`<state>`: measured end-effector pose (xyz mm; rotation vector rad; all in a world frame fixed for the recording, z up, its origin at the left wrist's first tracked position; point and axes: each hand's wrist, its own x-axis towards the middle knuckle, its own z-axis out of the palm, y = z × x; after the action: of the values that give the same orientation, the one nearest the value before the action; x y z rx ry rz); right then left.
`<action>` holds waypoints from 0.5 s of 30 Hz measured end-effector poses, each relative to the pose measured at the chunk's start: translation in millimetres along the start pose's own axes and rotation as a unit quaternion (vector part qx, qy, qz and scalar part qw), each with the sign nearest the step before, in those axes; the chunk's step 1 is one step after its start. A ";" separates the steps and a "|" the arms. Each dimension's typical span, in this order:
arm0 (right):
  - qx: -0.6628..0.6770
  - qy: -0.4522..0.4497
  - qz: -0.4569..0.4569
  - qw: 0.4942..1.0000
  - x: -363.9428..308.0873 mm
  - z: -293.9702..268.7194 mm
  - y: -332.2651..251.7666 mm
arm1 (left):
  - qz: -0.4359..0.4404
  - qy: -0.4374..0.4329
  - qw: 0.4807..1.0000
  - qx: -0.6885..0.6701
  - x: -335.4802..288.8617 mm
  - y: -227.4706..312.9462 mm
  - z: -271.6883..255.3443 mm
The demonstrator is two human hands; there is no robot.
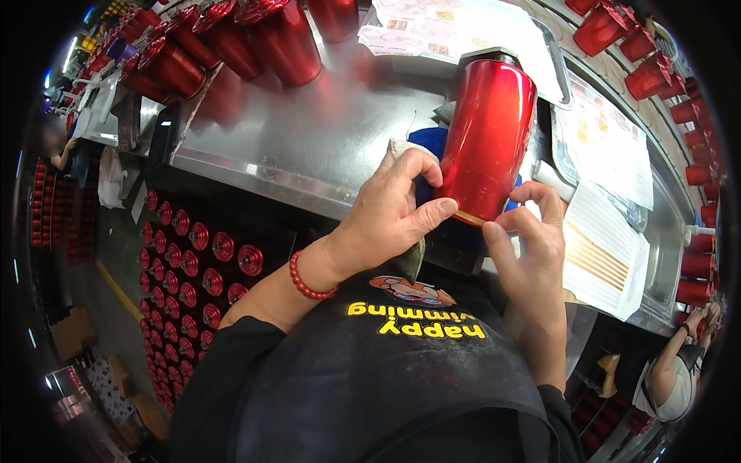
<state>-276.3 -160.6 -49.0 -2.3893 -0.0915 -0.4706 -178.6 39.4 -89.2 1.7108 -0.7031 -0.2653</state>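
Observation:
A glossy red cylinder [491, 139] lies lengthwise in front of me, its dark-capped end away from me, over a blue support [429, 141]. Across its near end runs a thin gold strip [468, 218]. My left hand [390, 212], with a red bead bracelet [301, 279] on the wrist, presses its thumb at the strip's left end, index finger curled against the cylinder. A greyish cloth [401, 147] shows behind that hand; whether the fingers grip it is hidden. My right hand [534, 243] pinches the strip's right end between thumb and index finger.
To the right lies a white sheet [606, 251] bearing several gold strips. Printed sheets [432, 27] rest farther back on the metal bench [309, 139]. Red canisters [282, 42] stand far left; many red pieces [185, 270] fill racks below. A co-worker [668, 374] is at right.

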 end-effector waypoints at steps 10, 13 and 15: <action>0.031 -0.014 0.053 0.998 -2.5 0.9 3.5 | 0.286 0.074 0.947 0.125 -8.4 -6.6 -6.5; 0.042 -0.015 0.057 0.997 -2.7 2.6 3.9 | 0.393 0.045 0.905 0.157 -8.9 -13.7 -3.7; 0.042 -0.016 0.053 0.998 -2.7 3.0 5.1 | 0.398 0.032 0.901 0.169 -7.7 -18.4 -4.4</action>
<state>-276.9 -162.4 -55.2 -2.3071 0.0018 -0.3712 -176.7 49.5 -106.9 1.5897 -1.3882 0.5116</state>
